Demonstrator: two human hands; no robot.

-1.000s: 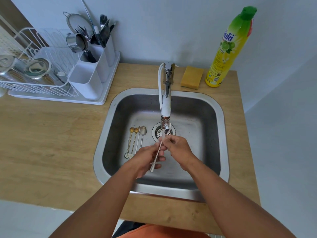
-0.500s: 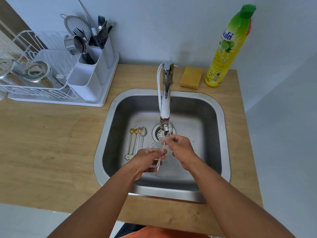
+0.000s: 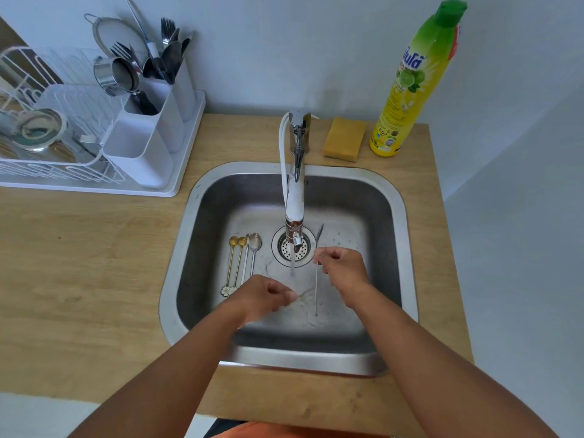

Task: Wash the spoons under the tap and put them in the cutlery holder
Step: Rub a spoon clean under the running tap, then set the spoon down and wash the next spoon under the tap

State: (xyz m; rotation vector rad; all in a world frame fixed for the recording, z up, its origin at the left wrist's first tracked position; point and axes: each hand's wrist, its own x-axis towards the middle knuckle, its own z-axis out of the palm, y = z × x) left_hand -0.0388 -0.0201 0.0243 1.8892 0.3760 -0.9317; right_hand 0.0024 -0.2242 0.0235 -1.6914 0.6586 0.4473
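- Tap (image 3: 295, 184) overhangs the sink (image 3: 407, 248) middle, splitting it.
- Bare tabletop (image 3: 79, 263) along the left edge.
- Cutlery holder (image 3: 148, 143): front compartment open; rear ones crowded with utensils.

A pale grey-blue wall (image 3: 284, 58) rises plain in front of me, meeting a second wall (image 3: 521, 121) in the corner on my right. The light wooden desk (image 3: 79, 263) runs out to my left under soft, even light, with whitish floor (image 3: 521, 311) beyond its right edge.
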